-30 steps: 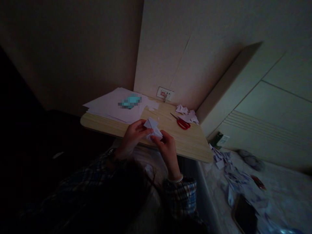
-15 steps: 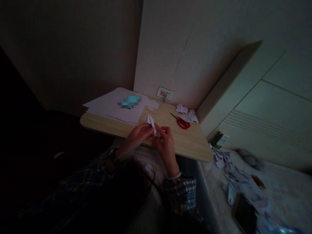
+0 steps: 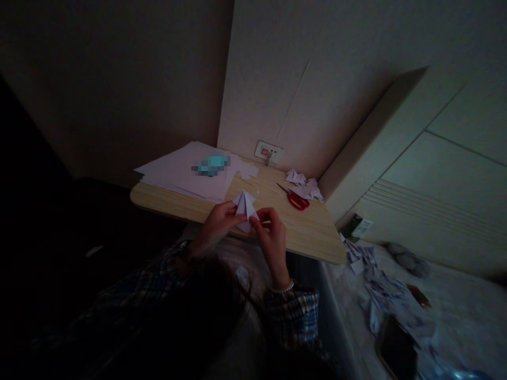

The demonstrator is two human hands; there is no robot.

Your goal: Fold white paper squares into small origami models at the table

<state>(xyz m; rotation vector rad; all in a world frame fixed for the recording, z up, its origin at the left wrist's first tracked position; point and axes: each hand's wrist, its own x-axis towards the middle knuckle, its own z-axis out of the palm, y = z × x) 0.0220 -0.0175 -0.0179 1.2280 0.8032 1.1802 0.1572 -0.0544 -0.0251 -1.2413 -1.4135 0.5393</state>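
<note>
A small white folded paper (image 3: 245, 207), pointed at the top with layered flaps, is held over the front edge of the wooden table (image 3: 312, 232). My left hand (image 3: 219, 220) pinches its left side between thumb and fingers. On its lower right, my right hand (image 3: 270, 226) grips the paper's edge with thumb and forefinger. Beyond the hands, to the right, lie red-handled scissors (image 3: 297, 200) with the blades pointing to the back left. Behind them rests a group of folded white paper pieces (image 3: 304, 186).
A stack of white sheets (image 3: 170, 171) covers the table's left, with a blurred-out turquoise item (image 3: 212, 164) on top. A wall socket (image 3: 269, 151) holds a plug. Many folded papers (image 3: 380, 282) and a dark phone-like object (image 3: 397, 345) lie on the bed at right.
The folded paper has turned and spread from a narrow shape to a wider one with its flaps showing. My hands have moved slightly apart around it.
</note>
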